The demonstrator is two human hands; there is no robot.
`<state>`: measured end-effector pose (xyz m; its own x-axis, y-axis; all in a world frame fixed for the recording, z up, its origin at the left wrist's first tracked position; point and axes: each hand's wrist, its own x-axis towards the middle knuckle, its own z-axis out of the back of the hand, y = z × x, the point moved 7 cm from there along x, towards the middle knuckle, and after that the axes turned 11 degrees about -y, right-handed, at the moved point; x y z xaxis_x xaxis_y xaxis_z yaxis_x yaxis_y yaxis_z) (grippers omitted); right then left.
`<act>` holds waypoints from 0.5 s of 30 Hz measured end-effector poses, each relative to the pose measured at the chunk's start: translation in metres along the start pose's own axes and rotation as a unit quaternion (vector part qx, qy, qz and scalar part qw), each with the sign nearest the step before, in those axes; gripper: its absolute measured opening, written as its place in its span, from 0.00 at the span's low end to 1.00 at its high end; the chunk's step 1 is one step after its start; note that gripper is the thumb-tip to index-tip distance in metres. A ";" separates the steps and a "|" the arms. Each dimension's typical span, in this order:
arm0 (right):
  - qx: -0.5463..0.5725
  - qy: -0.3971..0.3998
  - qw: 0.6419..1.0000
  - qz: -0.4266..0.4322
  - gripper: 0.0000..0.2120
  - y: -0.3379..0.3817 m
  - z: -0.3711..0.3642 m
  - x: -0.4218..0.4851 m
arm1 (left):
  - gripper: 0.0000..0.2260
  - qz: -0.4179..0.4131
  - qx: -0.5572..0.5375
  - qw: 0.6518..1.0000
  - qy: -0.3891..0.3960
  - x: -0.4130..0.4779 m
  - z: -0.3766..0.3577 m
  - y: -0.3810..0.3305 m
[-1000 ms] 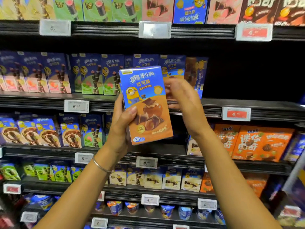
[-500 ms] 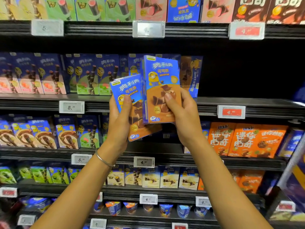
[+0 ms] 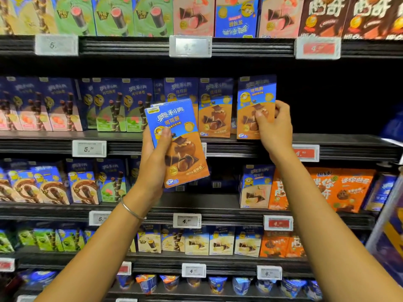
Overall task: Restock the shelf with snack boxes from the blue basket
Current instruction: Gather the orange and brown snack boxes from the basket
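Observation:
My left hand (image 3: pixel 153 159) grips a blue and orange snack box (image 3: pixel 181 149), tilted, in front of the shelves; the edge of a second box shows behind it. My right hand (image 3: pixel 275 125) grips another matching snack box (image 3: pixel 254 101) that stands upright on the second shelf (image 3: pixel 340 141), right of a same-flavour box (image 3: pixel 214 110) in the row. Dark open shelf space lies to the right of that box. The blue basket is out of view.
Shelves above and below hold rows of snack boxes: pink and green ones (image 3: pixel 65 105) at left, orange boxes (image 3: pixel 346 188) at lower right. Price tags (image 3: pixel 89 148) line the shelf edges. Cups (image 3: pixel 218 284) fill the bottom shelf. A purple display (image 3: pixel 390 232) stands at the right edge.
My right hand carried one box from the stack to the right and set it upright on the second shelf. My left hand stayed in front with the remaining boxes, a little lower.

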<state>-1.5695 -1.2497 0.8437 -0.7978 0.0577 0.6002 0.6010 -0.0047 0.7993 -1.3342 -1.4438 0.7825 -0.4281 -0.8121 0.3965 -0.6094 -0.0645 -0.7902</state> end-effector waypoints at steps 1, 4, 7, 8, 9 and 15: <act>-0.016 0.001 1.000 0.012 0.22 -0.001 -0.002 0.003 | 0.21 -0.001 0.001 1.000 0.000 0.001 -0.001 -0.001; -0.055 0.021 0.998 0.035 0.21 -0.005 -0.011 0.007 | 0.21 -0.003 0.004 1.000 0.004 0.003 -0.002 -0.001; -0.092 0.044 0.994 0.044 0.19 -0.006 -0.020 0.010 | 0.20 -0.007 0.008 1.000 0.006 0.005 -0.003 -0.001; -0.103 0.048 0.993 0.045 0.20 -0.006 -0.022 0.012 | 0.21 -0.009 0.009 1.000 0.007 0.006 -0.003 -0.002; -0.110 0.052 0.992 0.042 0.23 -0.006 -0.024 0.012 | 0.21 -0.011 0.009 1.000 0.008 0.006 -0.004 -0.003; -0.157 0.072 0.984 0.044 0.60 -0.003 -0.035 -0.004 | 0.25 -0.028 -0.002 1.000 -0.011 0.017 -0.008 -0.017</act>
<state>-1.5694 -1.2850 0.8401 -0.7557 -0.0985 0.6475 0.6410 -0.3138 0.7005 -1.3365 -1.4523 0.8059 -0.3782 -0.8201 0.4293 -0.6346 -0.1080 -0.7653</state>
